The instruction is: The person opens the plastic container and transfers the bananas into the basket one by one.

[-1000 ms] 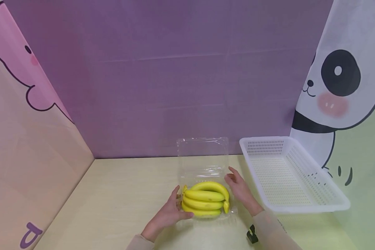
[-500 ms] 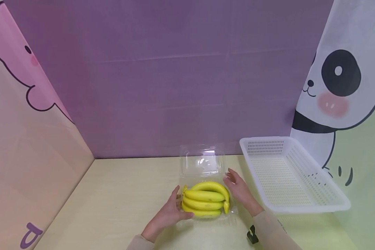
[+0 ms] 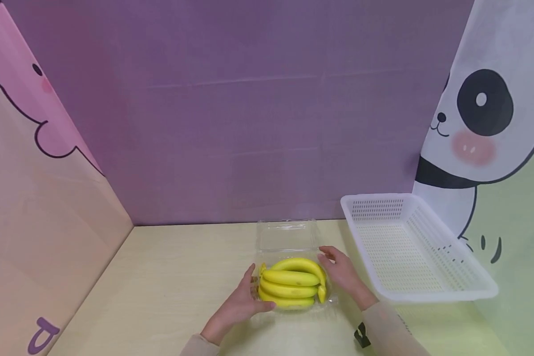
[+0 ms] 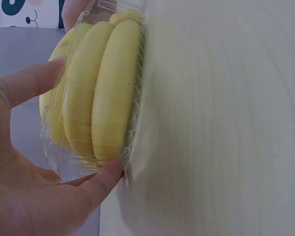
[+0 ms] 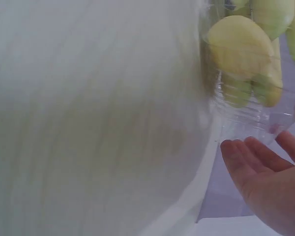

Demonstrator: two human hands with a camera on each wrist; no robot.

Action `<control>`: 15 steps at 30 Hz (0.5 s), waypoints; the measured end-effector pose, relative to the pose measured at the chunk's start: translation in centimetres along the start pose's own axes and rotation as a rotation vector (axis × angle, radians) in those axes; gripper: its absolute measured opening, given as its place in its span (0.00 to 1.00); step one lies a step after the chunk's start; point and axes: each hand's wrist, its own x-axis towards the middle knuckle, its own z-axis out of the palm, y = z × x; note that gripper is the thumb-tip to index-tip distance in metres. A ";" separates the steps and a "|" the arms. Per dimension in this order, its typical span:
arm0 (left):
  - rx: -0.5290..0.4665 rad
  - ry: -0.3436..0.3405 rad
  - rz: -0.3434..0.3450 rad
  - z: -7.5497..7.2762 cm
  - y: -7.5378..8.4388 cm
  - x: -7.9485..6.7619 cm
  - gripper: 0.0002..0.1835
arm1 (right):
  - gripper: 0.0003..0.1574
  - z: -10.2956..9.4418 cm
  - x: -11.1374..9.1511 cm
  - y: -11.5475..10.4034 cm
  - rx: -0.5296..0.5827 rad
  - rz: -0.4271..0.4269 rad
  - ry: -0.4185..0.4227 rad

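Note:
A bunch of yellow bananas (image 3: 291, 284) lies in the base of a clear plastic clamshell container (image 4: 64, 162). Its clear lid (image 3: 287, 236) is folded back on the far side. My left hand (image 3: 242, 300) grips the container's left end, thumb (image 4: 32, 81) on the near rim and fingertips (image 4: 110, 172) low against the end wall. At the far right corner, my right hand (image 3: 343, 273) has its fingers (image 5: 258, 155) loosely bent beside the clear wall and holds nothing. Whether those fingertips touch the plastic, I cannot tell.
A white perforated plastic basket (image 3: 436, 299) stands right of the container, close to my right forearm. Under my right sleeve a small black object (image 3: 362, 336) shows on the pale wooden table (image 3: 182, 287). A purple backdrop (image 3: 231, 123) rises behind the table.
The lid has swung down and back, from standing upright to lying much flatter behind the base. My right hand has lowered slightly towards the container; the left hand and bananas stay put.

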 end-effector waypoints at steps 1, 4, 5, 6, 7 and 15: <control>0.003 0.001 -0.001 0.0 0.0 0.0 0.64 | 0.23 -0.1 -0.1 -0.1 -0.003 -0.005 0.001; 0.008 -0.001 -0.002 0.0 -0.1 0.1 0.64 | 0.21 -0.3 -0.2 -0.4 -0.044 -0.036 0.002; 0.007 -0.003 -0.002 0.0 -0.1 0.2 0.64 | 0.21 -0.4 -0.3 -0.5 -0.063 -0.046 0.002; 0.007 -0.005 -0.002 0.0 -0.1 0.2 0.64 | 0.20 -0.5 -0.3 -0.6 -0.088 -0.060 0.004; 0.006 -0.007 -0.001 0.0 -0.1 0.2 0.64 | 0.20 -0.5 -0.3 -0.6 -0.112 -0.073 0.005; 0.005 -0.007 0.003 -0.1 -0.2 0.3 0.64 | 0.18 -0.8 -0.3 -1.3 -0.227 -0.137 -0.007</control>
